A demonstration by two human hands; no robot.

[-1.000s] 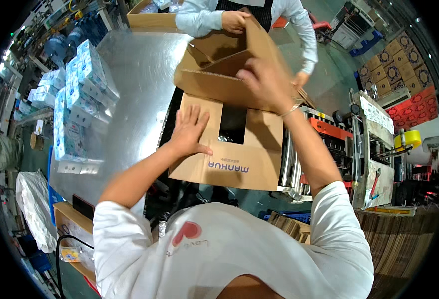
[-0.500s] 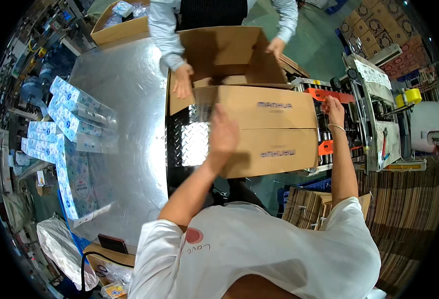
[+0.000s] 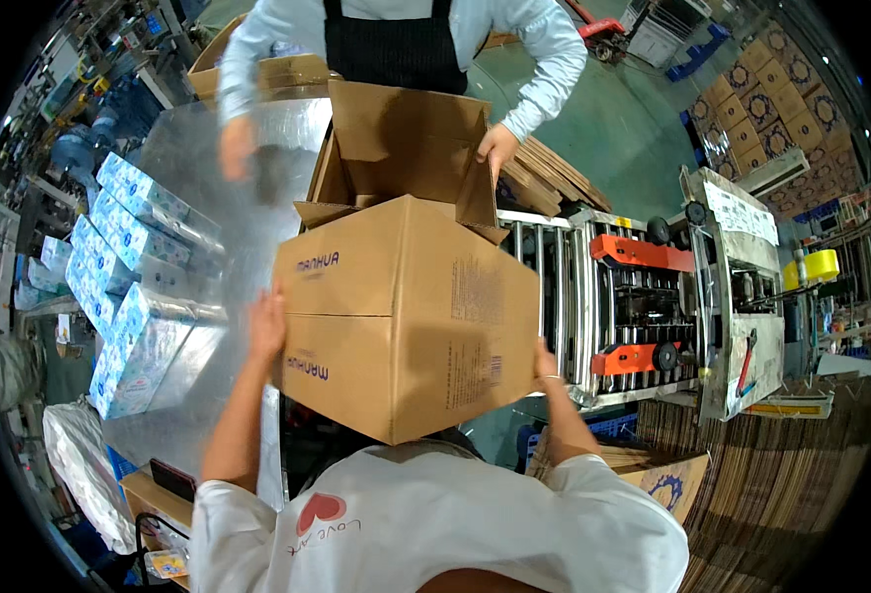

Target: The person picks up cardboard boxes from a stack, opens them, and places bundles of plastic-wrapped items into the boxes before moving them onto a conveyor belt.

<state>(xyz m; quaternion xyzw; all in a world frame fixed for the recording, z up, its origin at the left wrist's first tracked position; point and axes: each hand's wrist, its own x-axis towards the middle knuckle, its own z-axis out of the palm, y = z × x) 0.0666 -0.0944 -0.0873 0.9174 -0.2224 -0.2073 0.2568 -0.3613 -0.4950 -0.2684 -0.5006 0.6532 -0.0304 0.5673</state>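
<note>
Blue capital lettering [image 3: 318,262] stands on the carton [image 3: 346,296] above its seam; below the seam the same lettering is upside down. The adjoining side bears dark blocks of print [image 3: 477,292] and a small barcode-like patch [image 3: 496,370], too small to read. Dark script [image 3: 330,537] adjoins the red heart [image 3: 320,512] on the T-shirt [image 3: 455,514]. At the worktop's [image 3: 257,247] left edge, a blue-and-white pack [image 3: 134,361] carries tiny, illegible print.

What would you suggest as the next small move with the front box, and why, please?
I would probably use both hands to turn the front box level. The left hand and right hand are at its opposite sides, and it looks tilted, with an edge toward the camera and its flap seam on the left-hand face.
</note>
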